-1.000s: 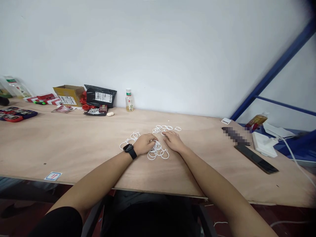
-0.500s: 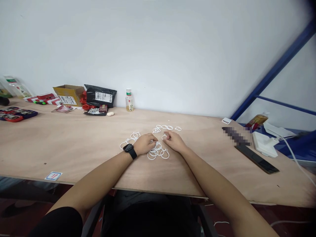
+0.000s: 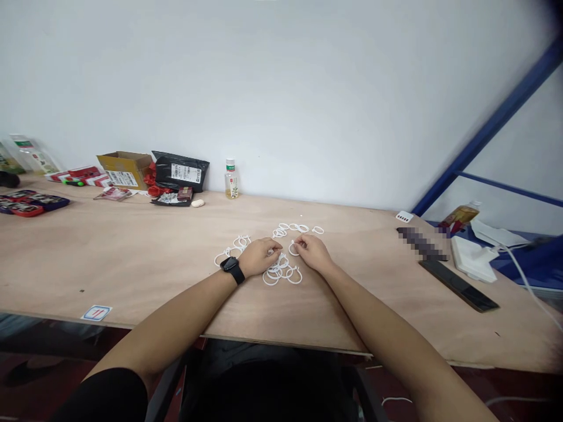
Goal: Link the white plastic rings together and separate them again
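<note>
In my right hand [image 3: 311,249] the thumb and fingers are closed on a white plastic ring [image 3: 291,250], which hangs out to the left of the fingertips. My left hand [image 3: 259,257], with a dark watch on its wrist, lies among the rings with its fingers curled. Whatever is between those fingers is hidden. A pile of white rings [image 3: 271,283] with small tabs spreads below and right of the left hand. Another group of rings [image 3: 241,240] sits left of it, partly covered by the hand. Beyond both hands runs a loose row of rings [image 3: 302,228].
Along the wall stand a small bottle [image 3: 231,180], a black parcel bag [image 3: 182,171] and an open cardboard box [image 3: 125,167]. To the right lie a dark phone [image 3: 460,285] and a white adapter [image 3: 472,259] with a cable. A numbered label [image 3: 97,313] is near the front edge.
My right fingers have drawn closer together on the ring, which has turned slightly and come a little nearer. My left hand has hardly moved.
</note>
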The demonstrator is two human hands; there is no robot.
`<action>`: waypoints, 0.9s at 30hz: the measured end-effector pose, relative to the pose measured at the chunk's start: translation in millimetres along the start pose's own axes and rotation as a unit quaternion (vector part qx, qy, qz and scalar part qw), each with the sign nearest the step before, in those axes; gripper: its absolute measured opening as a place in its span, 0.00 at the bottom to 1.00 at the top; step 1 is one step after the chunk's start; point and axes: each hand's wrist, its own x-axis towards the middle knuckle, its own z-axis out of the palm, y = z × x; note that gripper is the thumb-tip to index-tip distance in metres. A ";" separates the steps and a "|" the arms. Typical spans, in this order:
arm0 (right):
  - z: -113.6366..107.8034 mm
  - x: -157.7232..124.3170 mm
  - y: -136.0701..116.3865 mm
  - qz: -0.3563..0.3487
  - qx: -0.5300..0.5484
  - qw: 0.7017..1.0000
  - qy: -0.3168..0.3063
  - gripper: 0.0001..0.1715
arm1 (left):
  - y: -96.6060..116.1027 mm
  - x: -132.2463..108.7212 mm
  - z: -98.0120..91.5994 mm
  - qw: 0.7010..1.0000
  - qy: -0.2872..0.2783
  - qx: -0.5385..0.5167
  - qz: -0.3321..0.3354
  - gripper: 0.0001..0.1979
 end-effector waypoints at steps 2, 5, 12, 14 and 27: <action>-1.9 -3.1 -9.8 -0.042 0.040 0.998 0.039 0.05 | 0.4 -0.2 -0.1 1.000 0.016 -0.004 -0.013 0.14; -3.9 -9.3 -27.4 -0.131 0.076 0.986 0.069 0.05 | 1.4 -0.3 -0.7 0.999 0.031 -0.018 -0.023 0.17; -2.7 -16.3 -43.3 -0.203 0.106 0.970 0.080 0.07 | 4.3 -0.9 -3.2 0.999 0.013 -0.033 0.005 0.14; -2.7 -16.2 -42.1 -0.197 0.105 0.972 0.071 0.07 | 4.0 -1.1 -3.0 0.999 0.010 -0.039 0.009 0.14; -1.2 -17.6 -45.5 -0.254 0.118 0.960 0.025 0.07 | 3.0 -0.9 -2.6 0.997 0.072 -0.020 0.034 0.08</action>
